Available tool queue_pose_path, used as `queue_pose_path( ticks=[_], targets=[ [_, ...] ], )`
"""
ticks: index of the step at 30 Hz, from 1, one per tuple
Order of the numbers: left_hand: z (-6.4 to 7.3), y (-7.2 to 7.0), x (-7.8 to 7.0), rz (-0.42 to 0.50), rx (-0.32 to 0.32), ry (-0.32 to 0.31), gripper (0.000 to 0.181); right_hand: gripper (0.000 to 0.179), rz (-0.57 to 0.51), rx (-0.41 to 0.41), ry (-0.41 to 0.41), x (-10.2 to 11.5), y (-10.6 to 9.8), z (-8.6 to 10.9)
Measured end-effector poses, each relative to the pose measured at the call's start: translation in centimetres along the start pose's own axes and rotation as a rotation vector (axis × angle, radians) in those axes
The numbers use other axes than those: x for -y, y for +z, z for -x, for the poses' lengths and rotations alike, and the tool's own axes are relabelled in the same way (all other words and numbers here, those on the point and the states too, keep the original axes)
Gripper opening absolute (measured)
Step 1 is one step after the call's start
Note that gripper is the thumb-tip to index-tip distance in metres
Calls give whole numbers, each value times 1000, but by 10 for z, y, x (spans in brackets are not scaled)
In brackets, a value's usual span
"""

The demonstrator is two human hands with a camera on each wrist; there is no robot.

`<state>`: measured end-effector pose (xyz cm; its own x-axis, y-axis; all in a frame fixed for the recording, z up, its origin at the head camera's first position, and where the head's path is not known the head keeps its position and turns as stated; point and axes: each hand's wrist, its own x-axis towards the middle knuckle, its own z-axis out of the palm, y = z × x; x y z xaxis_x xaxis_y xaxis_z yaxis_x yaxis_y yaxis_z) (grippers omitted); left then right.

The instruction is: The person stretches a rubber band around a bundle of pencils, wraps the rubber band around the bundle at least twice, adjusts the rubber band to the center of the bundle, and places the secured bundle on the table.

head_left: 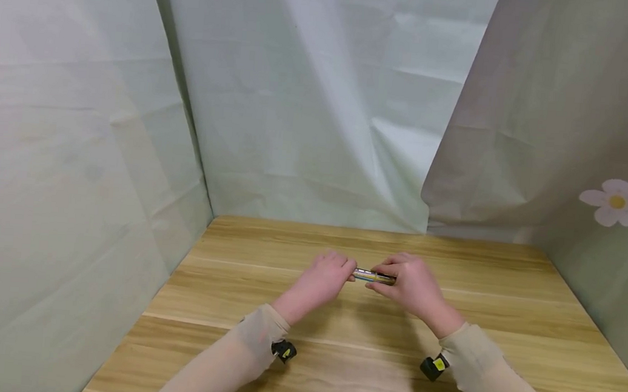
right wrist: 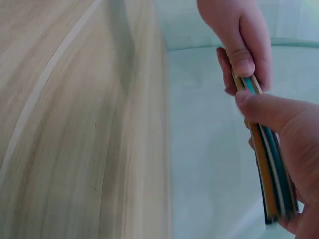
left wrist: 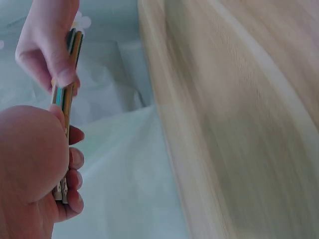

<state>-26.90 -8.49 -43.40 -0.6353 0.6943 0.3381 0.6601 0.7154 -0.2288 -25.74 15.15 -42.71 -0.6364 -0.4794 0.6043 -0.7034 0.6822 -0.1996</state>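
My left hand (head_left: 323, 280) and right hand (head_left: 413, 283) both grip a slim bundle of pencils (head_left: 370, 276), held level above the table. In the left wrist view, the left fingers curl round one end of the pencils (left wrist: 67, 107), which lie along the palm. Several long, narrow barrels show side by side in the right wrist view, orange, teal and dark among them (right wrist: 271, 167). There the right thumb presses along the bundle, and its far end sticks out past the right palm. Parts of the pencils are hidden under the fingers.
The wood-grain table (head_left: 356, 369) spreads under both hands. Pale cloth (head_left: 321, 99) hangs behind its back edge and along both sides, with white flowers (head_left: 614, 202) printed on the right. A small black device (head_left: 284, 350) is strapped at each wrist.
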Motion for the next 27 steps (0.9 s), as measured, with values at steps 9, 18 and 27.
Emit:
queue_pose_path(
  ticks=[9,18,27],
  targets=[
    [3,2,1,88,58,-44,15,45,23,73,97,0,-5,3],
    [4,8,1,29,34,-25,19,25,53,96,46,1,-1,3],
    [3,6,-2,64,44,-48,18,25,41,88,51,5,5,-2]
  ],
)
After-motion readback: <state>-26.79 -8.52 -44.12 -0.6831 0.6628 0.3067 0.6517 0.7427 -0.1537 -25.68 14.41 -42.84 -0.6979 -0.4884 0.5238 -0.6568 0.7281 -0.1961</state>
